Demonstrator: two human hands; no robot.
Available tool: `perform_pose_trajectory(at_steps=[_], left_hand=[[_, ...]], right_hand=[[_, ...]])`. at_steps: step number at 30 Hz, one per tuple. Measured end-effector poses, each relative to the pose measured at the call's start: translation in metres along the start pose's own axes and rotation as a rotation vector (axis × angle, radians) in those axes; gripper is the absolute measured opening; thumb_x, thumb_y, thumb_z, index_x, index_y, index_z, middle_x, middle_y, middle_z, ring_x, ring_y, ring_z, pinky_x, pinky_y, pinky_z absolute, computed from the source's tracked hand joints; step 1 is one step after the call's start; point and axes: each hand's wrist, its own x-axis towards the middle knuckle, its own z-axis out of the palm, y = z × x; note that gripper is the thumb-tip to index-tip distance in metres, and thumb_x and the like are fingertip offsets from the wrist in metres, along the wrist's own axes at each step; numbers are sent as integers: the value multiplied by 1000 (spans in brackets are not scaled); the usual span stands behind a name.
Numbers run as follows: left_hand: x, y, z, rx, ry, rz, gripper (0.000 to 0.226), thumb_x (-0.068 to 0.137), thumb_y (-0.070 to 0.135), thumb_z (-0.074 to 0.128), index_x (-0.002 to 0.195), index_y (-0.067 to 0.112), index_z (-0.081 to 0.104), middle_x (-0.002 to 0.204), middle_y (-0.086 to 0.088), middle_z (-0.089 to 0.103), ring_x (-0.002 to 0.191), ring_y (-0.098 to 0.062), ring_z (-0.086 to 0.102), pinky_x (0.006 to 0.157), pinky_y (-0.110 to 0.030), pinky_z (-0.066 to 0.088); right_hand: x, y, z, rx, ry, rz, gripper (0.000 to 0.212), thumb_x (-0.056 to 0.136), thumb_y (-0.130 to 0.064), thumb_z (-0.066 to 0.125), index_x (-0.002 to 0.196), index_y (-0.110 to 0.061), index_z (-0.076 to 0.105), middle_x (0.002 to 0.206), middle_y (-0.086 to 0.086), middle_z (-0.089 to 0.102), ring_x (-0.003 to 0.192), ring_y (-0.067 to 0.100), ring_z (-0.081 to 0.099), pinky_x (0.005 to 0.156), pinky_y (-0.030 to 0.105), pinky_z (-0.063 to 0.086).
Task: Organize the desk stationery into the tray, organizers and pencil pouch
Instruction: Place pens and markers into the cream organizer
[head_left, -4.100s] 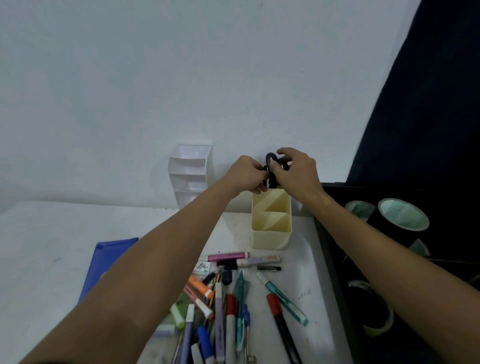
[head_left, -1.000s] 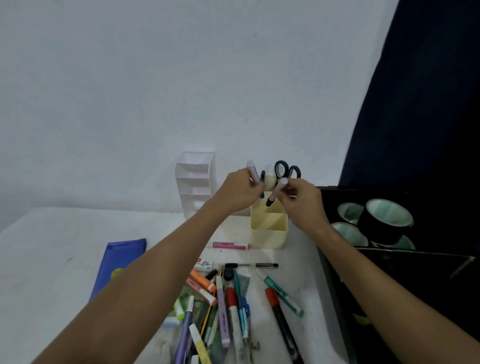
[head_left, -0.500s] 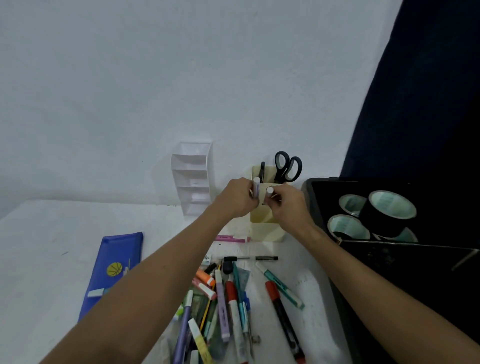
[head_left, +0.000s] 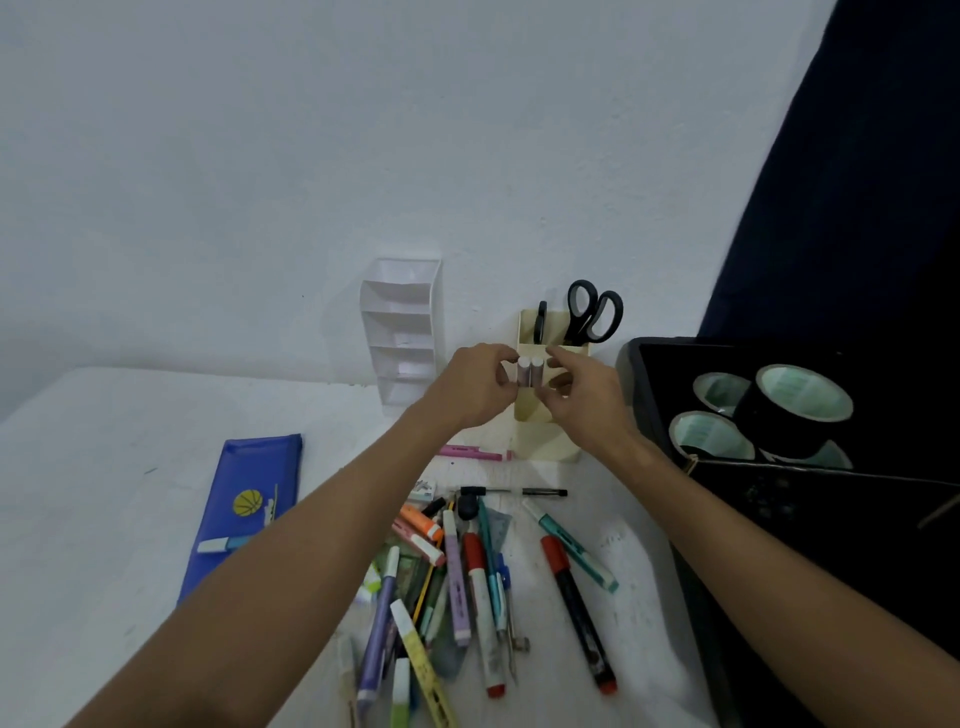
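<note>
Both markers (head_left: 530, 370), tilted a sec ago, now stand upright in the organizer (head_left: 550, 415) w/ left hand (head_left: 475, 387) and right hand (head_left: 582, 397) each pinching one, so release is next.

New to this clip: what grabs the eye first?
Both hands meet at center: the left hand and right hand each pinch a white-capped marker upright over the cream organizer, which has black scissors in its rear slot. Below lies a jumble of pens on the desk, with a blue pouch left and tape rolls in the black tray right.
</note>
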Motion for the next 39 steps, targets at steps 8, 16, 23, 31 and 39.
perform_pose_trajectory(at_steps=[8, 16, 23, 31, 39], left_hand=[[-47, -34, -33, 50, -6, -61, 32, 87, 23, 64, 119, 22, 62, 104, 2, 65, 85, -12, 57, 80, -20, 41], [-105, -59, -61, 140, -130, -140, 29, 87, 23, 65, 116, 25, 64, 103, 7, 64, 83, -13, 66, 73, -21, 46], [-150, -91, -56, 203, -204, -196, 28, 87, 14, 64, 114, 20, 66, 99, 4, 68, 79, -14, 65, 67, -17, 46], [-176, -118, -51, 215, -148, -360, 32, 86, 7, 56, 113, 20, 67, 105, -1, 69, 84, -15, 64, 74, -23, 50], [-191, -127, -58, 232, -22, -536, 32, 87, -1, 53, 114, 10, 66, 114, -8, 67, 103, -23, 63, 82, -22, 44]], right_hand=[[-20, -6, -5, -33, 47, -76, 54, 81, -11, 71, 132, -6, 53, 124, 8, 56, 88, 9, 49, 76, 8, 36], [-60, -41, 0, -185, -566, -99, 21, 82, -29, 71, 99, -16, 69, 96, -5, 66, 72, 2, 56, 60, 10, 40], [-101, -47, 20, -347, -908, -49, 27, 78, -37, 73, 83, -11, 69, 85, 4, 69, 66, 11, 58, 57, 24, 47], [-117, -51, 26, -470, -1002, -57, 40, 72, -51, 75, 61, -26, 45, 60, -9, 47, 52, 2, 43, 45, 17, 33], [-119, -46, 34, -455, -979, -6, 39, 65, -50, 80, 72, -22, 54, 69, -6, 54, 59, 4, 50, 48, 18, 39]])
